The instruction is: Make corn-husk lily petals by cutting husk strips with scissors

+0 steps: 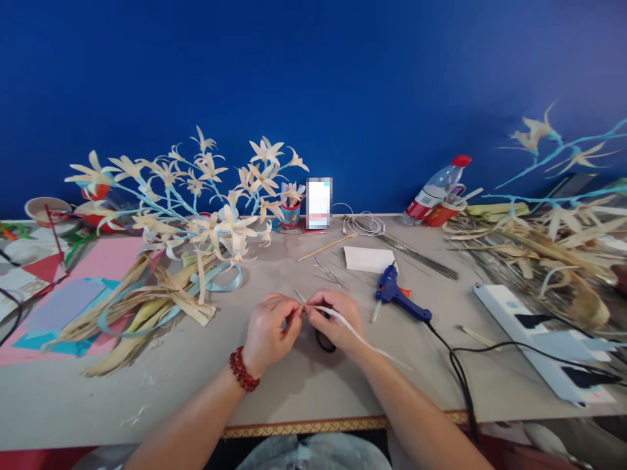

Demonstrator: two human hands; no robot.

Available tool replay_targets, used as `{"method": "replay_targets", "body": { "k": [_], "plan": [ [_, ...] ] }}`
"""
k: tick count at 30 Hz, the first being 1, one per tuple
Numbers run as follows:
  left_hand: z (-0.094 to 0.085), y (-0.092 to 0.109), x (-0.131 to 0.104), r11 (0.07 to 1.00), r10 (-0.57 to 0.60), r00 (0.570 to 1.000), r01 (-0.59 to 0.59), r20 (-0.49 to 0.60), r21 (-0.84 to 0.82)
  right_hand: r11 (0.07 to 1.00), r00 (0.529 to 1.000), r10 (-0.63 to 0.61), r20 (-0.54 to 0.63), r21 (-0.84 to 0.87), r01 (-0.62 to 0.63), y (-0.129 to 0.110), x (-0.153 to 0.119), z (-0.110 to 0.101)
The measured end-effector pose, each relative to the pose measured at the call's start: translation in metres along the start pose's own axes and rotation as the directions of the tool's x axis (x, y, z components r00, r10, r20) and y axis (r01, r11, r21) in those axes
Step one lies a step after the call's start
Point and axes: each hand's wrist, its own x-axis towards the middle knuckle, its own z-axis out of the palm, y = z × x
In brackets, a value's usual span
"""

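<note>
Just a grey table point(304, 385) by a blue wall point(343, 78). Thin, pale strip point(360, 336), pinched tight by left hand point(269, 333) and right hand point(336, 320), trailing toward four o'clock.

Blue wall point(343, 78), grey counter point(196, 385), cream flowers point(206, 189), blue glue gun point(399, 297), red bracelet point(242, 370), white strip point(362, 336).
</note>
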Motion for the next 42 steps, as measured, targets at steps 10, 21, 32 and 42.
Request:
{"method": "replay_targets", "body": {
  "k": [10,21,32,42],
  "plan": [
    [-0.004,0.002,-0.001,0.985,-0.171,0.985,0.171,0.011,-0.029,0.982,0.993,0.114,-0.008,0.155,-0.111,0.003,0.004,-0.008],
    [-0.004,0.005,-0.001,0.996,-0.083,0.996,0.082,-0.020,-0.032,0.987,0.991,0.127,0.040,0.097,-0.130,0.002,0.004,-0.003],
    [-0.001,0.002,-0.002,0.994,-0.112,0.993,0.111,-0.048,-0.021,0.941,0.986,0.119,0.115,0.303,-0.149,0.000,0.000,0.009],
    [0.001,0.004,-0.004,0.992,-0.127,0.989,0.125,-0.075,-0.025,0.949,0.985,0.159,0.071,0.265,-0.172,0.001,0.001,0.005]
  ]
}}
